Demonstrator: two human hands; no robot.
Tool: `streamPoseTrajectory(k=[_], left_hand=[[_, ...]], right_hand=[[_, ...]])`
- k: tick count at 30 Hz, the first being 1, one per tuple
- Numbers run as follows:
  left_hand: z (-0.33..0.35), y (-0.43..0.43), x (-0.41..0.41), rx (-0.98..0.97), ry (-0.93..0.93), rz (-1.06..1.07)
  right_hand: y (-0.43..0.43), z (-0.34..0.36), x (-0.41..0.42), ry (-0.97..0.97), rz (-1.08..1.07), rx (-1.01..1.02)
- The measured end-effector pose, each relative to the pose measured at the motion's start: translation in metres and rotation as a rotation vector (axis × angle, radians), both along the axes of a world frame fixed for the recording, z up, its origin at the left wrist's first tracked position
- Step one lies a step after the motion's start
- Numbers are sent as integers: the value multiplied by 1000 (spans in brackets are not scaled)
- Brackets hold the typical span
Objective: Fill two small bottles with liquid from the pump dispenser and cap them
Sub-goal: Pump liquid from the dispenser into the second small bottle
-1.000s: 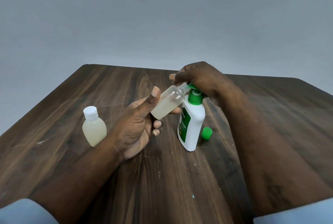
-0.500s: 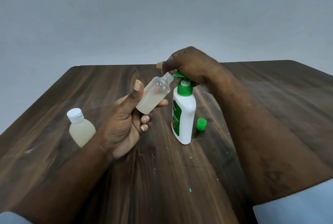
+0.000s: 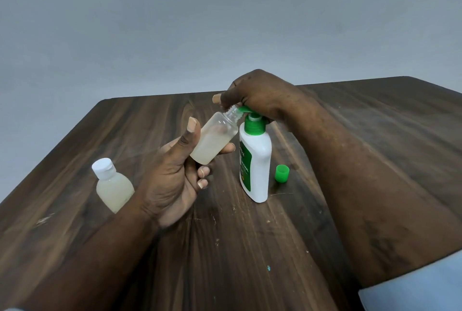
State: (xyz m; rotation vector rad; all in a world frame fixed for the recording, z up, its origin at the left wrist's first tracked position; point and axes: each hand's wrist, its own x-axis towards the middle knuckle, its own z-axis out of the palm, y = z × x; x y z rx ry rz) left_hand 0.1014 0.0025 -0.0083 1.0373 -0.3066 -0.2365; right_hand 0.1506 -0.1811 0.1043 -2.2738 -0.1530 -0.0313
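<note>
**Inspector:** Your left hand, just right of the capped bottle of pale liquid standing on the table, grips the open bottle between thumb and fingers.

**Operator:** How does it sit?

**Inspector:** Tilted, partly filled, with its neck at the green nozzle of the pump dispenser, which stands upright.

**Operator:** And the right?

**Inspector:** Your right hand covers the pump head, fingers curled over it. A loose green cap lies just right of the dispenser.
</note>
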Motion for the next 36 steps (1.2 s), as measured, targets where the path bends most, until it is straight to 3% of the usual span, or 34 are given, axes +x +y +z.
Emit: streamPoseTrajectory(k=[36], left_hand=[[1, 0, 0, -7, -10, -19]], right_hand=[[0, 1, -2, 43, 40, 64]])
